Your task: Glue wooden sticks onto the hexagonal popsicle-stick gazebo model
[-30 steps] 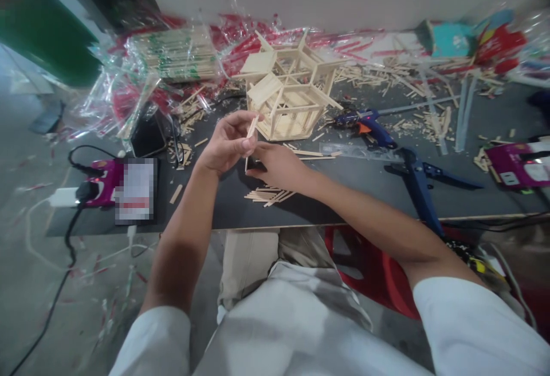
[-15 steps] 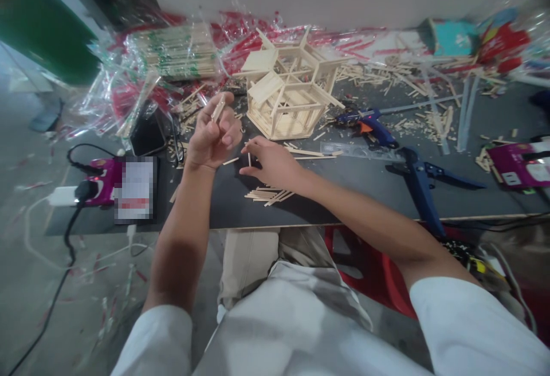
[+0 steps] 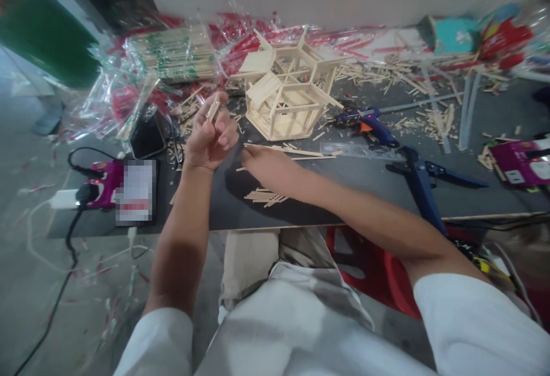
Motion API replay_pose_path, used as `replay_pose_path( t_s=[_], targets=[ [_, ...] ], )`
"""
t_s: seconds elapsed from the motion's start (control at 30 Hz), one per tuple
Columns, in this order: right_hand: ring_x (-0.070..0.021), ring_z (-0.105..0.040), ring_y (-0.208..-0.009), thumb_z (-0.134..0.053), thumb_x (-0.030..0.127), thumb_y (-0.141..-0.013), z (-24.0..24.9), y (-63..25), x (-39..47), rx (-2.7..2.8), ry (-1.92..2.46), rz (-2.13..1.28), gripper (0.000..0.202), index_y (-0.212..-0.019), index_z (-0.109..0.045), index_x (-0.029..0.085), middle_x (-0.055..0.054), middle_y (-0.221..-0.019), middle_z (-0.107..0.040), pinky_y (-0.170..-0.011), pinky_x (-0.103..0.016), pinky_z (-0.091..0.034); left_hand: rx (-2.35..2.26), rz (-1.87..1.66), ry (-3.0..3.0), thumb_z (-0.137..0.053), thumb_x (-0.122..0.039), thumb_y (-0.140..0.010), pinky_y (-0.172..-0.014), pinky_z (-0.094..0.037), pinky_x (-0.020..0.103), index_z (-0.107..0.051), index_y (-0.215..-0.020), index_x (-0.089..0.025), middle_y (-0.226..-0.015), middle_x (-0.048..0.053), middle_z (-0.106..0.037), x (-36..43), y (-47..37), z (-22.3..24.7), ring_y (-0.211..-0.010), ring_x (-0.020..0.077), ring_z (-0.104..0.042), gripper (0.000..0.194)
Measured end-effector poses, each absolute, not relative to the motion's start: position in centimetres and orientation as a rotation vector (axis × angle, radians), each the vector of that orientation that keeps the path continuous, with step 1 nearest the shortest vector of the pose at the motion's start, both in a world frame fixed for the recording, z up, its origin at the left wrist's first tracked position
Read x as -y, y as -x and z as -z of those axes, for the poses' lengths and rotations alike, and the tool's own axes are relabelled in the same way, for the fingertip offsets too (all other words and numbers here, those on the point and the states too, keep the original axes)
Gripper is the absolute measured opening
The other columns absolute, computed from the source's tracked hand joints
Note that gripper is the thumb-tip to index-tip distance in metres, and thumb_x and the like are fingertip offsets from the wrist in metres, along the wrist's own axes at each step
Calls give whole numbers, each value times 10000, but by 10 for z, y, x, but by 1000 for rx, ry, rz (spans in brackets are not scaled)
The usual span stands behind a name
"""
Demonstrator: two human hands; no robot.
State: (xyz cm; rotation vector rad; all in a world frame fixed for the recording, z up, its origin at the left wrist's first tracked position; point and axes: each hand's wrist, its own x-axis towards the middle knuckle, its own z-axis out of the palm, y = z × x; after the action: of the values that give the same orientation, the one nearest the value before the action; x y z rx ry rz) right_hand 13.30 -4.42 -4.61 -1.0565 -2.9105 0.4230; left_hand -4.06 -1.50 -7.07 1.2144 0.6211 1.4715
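Observation:
My left hand [image 3: 212, 135] is raised above the table at the left, closed around a small piece of short wooden sticks [image 3: 213, 109]. Close to its right, my right hand [image 3: 270, 169] is turned palm down with its fingers curled together. The tip of a thin wooden stick [image 3: 240, 169] shows beside those fingers; whether they grip it is hidden. Just below the right hand lies a small pile of cut sticks [image 3: 263, 196]. Behind both hands stands a many-sided wooden stick frame [image 3: 296, 121] with flat panels on its left side.
To the right lie a blue glue gun [image 3: 378, 126], a clear ruler [image 3: 365, 150] and blue cutters [image 3: 419, 178]. A phone [image 3: 136, 192] and a purple power strip [image 3: 105, 184] are at the left. Bundled sticks [image 3: 172, 58] in plastic wrap lie at the back.
My right hand has turned palm down and its fingers have closed, lowering slightly toward the table. My left hand keeps its small stick piece and has shifted little.

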Motion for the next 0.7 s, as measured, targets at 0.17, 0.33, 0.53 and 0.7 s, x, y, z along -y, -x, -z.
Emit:
replay_pose_path(
  t_s=[0.17, 0.33, 0.53, 0.7],
  targets=[
    [-145, -656, -631, -597, 121, -975, 32, -206, 34, 2439, 1180, -1069, 260, -1214, -672, 188, -10, -821, -716, -654, -268, -511, -479, -1304, -1229, -1019, -548, -601, -382, -248, 228, -816, -997, -325, -573, -61, -457, 14, 37, 69, -424, 66, -363, 497],
    [-137, -678, -658, -682, 312, -938, 50, -245, 25, 1897, 942, -1560, 381, -1312, -713, 249, 17, -836, -695, -602, -272, -594, -547, -1088, -1296, -1065, -469, -521, -418, -376, 234, -823, -941, -245, -551, -31, -588, 19, 25, 71, -449, 103, -503, 534],
    [-140, -683, -679, -761, 358, -874, 76, -237, 23, 1625, 936, -1605, 390, -1238, -711, 228, 17, -839, -669, -640, -303, -649, -720, -948, -1412, -1070, -357, -548, -488, -447, 244, -836, -970, -176, -637, 20, -683, 24, 10, 75, -514, 126, -597, 515],
    [-176, -715, -756, -842, 401, -806, 81, -235, 17, 1505, 980, -1517, 476, -1225, -684, 240, 12, -850, -680, -754, -365, -675, -828, -1032, -1444, -1053, -328, -594, -514, -465, 219, -828, -1037, -189, -658, -1, -693, 22, 5, 80, -536, 110, -608, 517]
  ],
)
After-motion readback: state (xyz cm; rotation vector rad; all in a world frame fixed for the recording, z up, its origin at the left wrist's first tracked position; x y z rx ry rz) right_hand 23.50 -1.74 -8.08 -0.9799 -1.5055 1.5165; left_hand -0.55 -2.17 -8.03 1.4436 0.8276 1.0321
